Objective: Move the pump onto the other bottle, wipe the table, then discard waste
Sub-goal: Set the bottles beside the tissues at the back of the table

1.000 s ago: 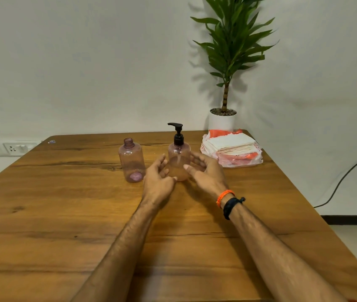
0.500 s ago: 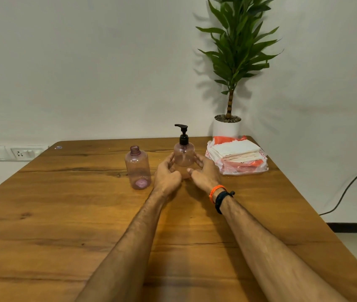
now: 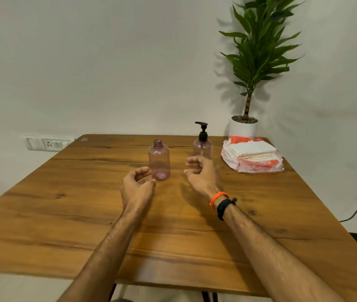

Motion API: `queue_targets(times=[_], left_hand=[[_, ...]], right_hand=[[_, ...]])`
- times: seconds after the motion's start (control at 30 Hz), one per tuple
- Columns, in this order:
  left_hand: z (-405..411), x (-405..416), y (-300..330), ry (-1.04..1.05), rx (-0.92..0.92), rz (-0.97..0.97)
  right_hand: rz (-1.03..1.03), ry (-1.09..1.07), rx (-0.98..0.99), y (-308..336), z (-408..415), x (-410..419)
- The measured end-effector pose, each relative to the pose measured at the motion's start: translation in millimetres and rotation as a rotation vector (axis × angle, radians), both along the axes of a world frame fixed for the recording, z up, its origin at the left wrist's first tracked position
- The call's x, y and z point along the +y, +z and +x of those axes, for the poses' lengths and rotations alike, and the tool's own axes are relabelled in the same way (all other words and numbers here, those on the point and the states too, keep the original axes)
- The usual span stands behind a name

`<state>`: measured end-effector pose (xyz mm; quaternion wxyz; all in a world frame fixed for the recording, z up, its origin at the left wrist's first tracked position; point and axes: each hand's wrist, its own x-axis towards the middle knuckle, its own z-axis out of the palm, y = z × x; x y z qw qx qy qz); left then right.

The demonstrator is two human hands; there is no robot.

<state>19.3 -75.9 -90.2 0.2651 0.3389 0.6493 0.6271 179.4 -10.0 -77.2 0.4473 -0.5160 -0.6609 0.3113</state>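
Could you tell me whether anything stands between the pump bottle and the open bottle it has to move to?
Nothing visible does: bare table separates the pump from the open bottle; the tissue pack lies off to the right.

Black pump (image 3: 202, 130) screwed on pink see-through bottle (image 3: 202, 149), upright, far side of my wooden surface (image 3: 68, 205). Second pink bottle (image 3: 159, 159) left of it, neck open, upright, apart. Napkin pack (image 3: 253, 157) lies right of both

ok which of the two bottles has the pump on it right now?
The right-hand bottle, nearer the napkin pack: black pump on its neck. The left bottle has a bare open neck.
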Motion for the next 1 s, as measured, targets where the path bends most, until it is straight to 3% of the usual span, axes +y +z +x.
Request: queue_targets(times=[0.3,0.53,0.73,1.0], left_hand=[[-35.5,25.1,25.2,-0.255,-0.071,-0.151],[-19.5,25.3,28.5,-0.384,-0.087,-0.097],[29.9,17.5,30.1,-0.435,-0.156,-0.066],[145.8,41.9,33.9,-0.616,-0.166,-0.063]], right_hand=[[-0.121,0.146,-0.165,2.9,-58.7,20.9],[-0.102,0.14,-0.042,0.8,-57.8,20.9],[0.036,-0.034,0.004,2.8,-0.6,1.6],[0.027,-0.215,0.021,7.4,119.8,1.0]])
